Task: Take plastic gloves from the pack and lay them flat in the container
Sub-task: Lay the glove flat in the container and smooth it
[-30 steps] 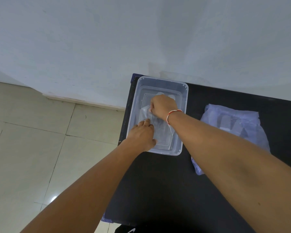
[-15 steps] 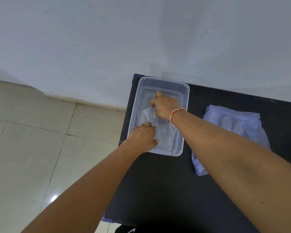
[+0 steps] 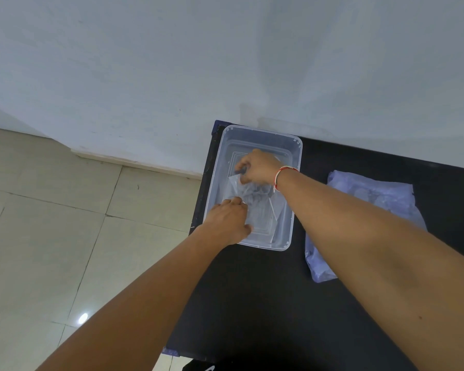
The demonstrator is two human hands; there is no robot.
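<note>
A clear plastic container [image 3: 295, 145] stands at the far left corner of the black table. Inside it lies a thin, see-through plastic glove [image 3: 255, 207], crumpled in the middle. My left hand [image 3: 229, 223] reaches over the near left rim and presses on the glove's near edge with its fingertips. My right hand [image 3: 257, 167], with a red and white band at the wrist, is inside the container with its fingers pinched on the glove's far part. The pack of gloves [image 3: 370, 199], a pale blue plastic bag, lies flat on the table to the right of the container.
The black table [image 3: 252, 303] stands against a white wall. Its left edge drops off to a beige tiled floor [image 3: 51, 223]. The container sits close to that left edge.
My right hand has moved a little toward the far end of the container, drawing the glove out. My left hand has stayed on the glove's near edge.
</note>
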